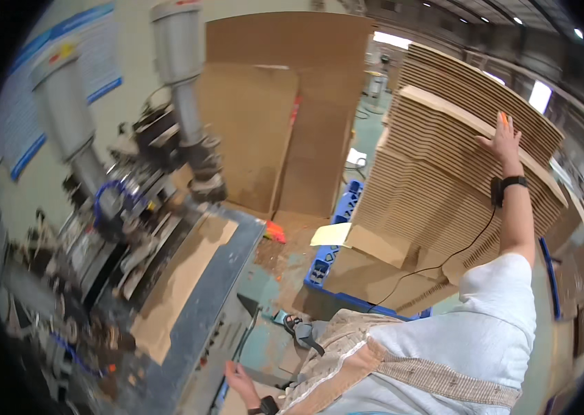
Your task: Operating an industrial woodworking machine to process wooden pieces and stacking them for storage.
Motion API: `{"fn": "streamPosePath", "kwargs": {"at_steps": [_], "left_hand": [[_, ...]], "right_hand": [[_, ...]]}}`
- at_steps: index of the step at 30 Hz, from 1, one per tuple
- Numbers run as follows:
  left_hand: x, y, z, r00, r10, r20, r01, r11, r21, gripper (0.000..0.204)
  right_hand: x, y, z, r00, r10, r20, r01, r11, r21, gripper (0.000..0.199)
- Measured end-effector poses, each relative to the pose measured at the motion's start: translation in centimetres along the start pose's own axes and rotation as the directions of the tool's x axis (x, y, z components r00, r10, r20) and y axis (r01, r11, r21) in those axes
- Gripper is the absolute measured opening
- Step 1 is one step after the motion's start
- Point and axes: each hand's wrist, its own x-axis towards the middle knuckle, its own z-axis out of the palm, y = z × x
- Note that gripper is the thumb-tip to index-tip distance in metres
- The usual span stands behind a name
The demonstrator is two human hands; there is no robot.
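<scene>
My right hand (pixel 504 142) reaches out to a tall stack of shaped brown fibreboard panels (pixel 437 166). Its fingers are spread on the upper layers, and an orange covering shows at a fingertip. My left hand (pixel 240 382) hangs low beside the front edge of the machine's grey metal table (pixel 192 339). Its fingers look loosely apart, with nothing visible in them. On that table one brown panel (pixel 185 283) with notched ends lies flat, beneath the machine's upright grey cylinders (pixel 64 97).
The stack stands on a blue plastic pallet (pixel 318 270), with a yellow sheet (pixel 331 235) at its corner. Large brown boards (pixel 319 117) stand upright behind. A black cable (pixel 437 266) runs from my right wristband across the stack. Dust and orange scraps (pixel 275 232) lie near the table.
</scene>
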Motion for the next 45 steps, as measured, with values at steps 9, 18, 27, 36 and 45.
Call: {"fn": "streamPosePath", "kwargs": {"at_steps": [9, 18, 27, 36, 45], "left_hand": [[27.8, 6.0, 2.8, 0.981, 0.158, 0.110, -0.190, 0.715, 0.672, 0.061], [21.5, 6.7, 4.2, 0.981, 0.024, 0.192, -0.142, 0.763, 0.631, 0.104], [9.0, 5.0, 2.3, 0.938, 0.314, 0.148, -0.316, 0.595, 0.739, 0.042], [-7.7, 8.6, -12.1, 0.961, 0.040, 0.274, -0.223, 0.698, 0.680, 0.039], [-22.9, 2.0, -14.1, 0.923, -0.383, -0.046, 0.262, 0.537, 0.802, 0.037]], "right_hand": [[-1.4, 1.7, 1.6, 0.997, -0.073, 0.007, 0.069, 0.966, 0.250, 0.031], [-1.0, -20.0, -11.3, 0.705, -0.558, -0.437, 0.709, 0.567, 0.419, 0.026], [-10.1, -49.6, -14.3, 0.115, -0.888, -0.445, 0.857, -0.137, 0.496, 0.023], [-37.0, -66.6, -7.1, 0.191, -0.545, -0.816, 0.623, -0.576, 0.530, 0.034], [-42.6, -78.2, -7.8, -0.005, -0.624, -0.781, 0.486, -0.684, 0.543, 0.063]]}}
